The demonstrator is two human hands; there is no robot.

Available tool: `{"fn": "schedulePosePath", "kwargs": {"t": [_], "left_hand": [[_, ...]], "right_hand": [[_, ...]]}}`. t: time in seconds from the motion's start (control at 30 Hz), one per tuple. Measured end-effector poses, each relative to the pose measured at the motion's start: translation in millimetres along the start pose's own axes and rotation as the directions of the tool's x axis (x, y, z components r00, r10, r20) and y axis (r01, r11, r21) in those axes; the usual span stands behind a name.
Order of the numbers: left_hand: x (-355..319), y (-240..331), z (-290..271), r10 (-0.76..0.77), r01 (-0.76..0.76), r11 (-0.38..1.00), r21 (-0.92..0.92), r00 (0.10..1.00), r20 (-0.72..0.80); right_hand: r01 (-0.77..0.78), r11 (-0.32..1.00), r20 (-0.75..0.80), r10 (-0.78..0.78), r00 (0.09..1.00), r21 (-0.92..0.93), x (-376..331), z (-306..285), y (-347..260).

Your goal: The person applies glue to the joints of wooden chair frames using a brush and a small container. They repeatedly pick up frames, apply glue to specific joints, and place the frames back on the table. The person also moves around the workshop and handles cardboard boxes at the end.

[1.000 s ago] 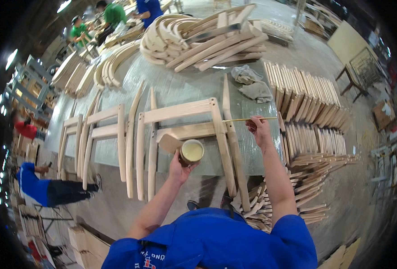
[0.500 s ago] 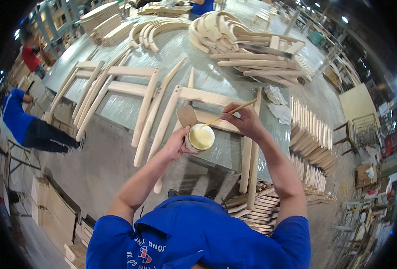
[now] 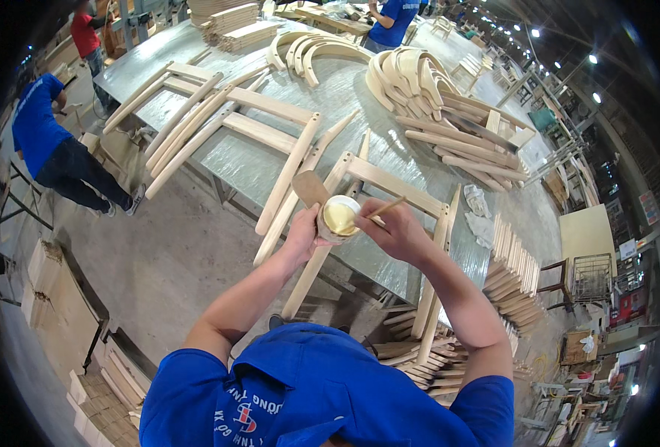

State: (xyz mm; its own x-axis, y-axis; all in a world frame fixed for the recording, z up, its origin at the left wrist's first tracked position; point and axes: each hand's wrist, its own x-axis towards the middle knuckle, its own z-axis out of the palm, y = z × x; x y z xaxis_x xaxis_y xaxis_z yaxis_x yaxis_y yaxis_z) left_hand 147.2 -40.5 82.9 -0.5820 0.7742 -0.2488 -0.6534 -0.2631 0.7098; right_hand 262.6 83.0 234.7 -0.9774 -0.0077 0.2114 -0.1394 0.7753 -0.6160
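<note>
My left hand [image 3: 304, 235] is closed around a small round tub [image 3: 340, 217] holding pale yellow paste. Beside the tub, the same hand seems to keep a flat brown paddle-shaped piece [image 3: 310, 188], its wide end sticking up to the left. In my right hand [image 3: 394, 229] is a thin wooden stick [image 3: 386, 208], pinched between the fingers. Its lower end is over the tub's mouth; whether it touches the paste is hard to tell. Just beyond both hands, a pale wooden chair frame [image 3: 400, 188] lies on the table with its legs overhanging the near edge.
More wooden frames [image 3: 270, 105] lie to the left on the shiny covered table [image 3: 218, 160]. Curved wooden parts [image 3: 412, 78] and straight pieces [image 3: 460, 145] are piled farther back. White crumpled cloths [image 3: 479, 216] lie at right, near stacked sticks [image 3: 520, 268]. A person in blue [image 3: 43, 127] stands at left.
The view has turned, so the table and frames appear shifted and tilted. My right hand has come closer to the tub, and the stick sits lower over it.
</note>
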Motion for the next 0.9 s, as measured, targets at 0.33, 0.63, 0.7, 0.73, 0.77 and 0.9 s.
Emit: {"fn": "schedulePosePath", "kwargs": {"t": [0.33, 0.63, 0.7, 0.73, 0.77, 0.9], "left_hand": [[-23.3, 20.7, -26.1, 0.015, -0.015, 1.000, -0.003, 0.993, 0.119], [-30.1, 39.3, -32.2, -0.008, 0.019, 0.998, -0.060, 0.984, 0.179], [-29.8, 45.3, -32.9, -0.030, 0.036, 0.999, -0.029, 0.978, 0.208], [-29.5, 48.6, -34.4, -0.044, 0.045, 0.999, -0.001, 0.975, 0.220], [-28.7, 51.2, -34.7, -0.059, 0.054, 0.998, 0.027, 0.971, 0.232], [-24.6, 55.4, -38.4, -0.170, 0.125, 0.973, 0.192, 0.955, 0.245]], "right_hand": [[0.287, 0.933, 0.007, -0.293, 0.956, -0.217, 49.4, -6.3, 2.9], [0.356, 0.920, 0.184, -0.326, 0.927, -0.165, 49.7, -28.4, -11.9], [0.336, 0.938, 0.285, -0.300, 0.910, -0.088, 51.2, -37.4, -14.2], [0.350, 0.935, 0.325, -0.312, 0.893, -0.064, 52.1, -39.9, -13.9], [0.363, 0.931, 0.364, -0.324, 0.873, -0.040, 52.5, -42.5, -13.4], [0.501, 0.857, 0.472, -0.396, 0.787, -0.116, 47.4, -52.0, -13.5]]}}
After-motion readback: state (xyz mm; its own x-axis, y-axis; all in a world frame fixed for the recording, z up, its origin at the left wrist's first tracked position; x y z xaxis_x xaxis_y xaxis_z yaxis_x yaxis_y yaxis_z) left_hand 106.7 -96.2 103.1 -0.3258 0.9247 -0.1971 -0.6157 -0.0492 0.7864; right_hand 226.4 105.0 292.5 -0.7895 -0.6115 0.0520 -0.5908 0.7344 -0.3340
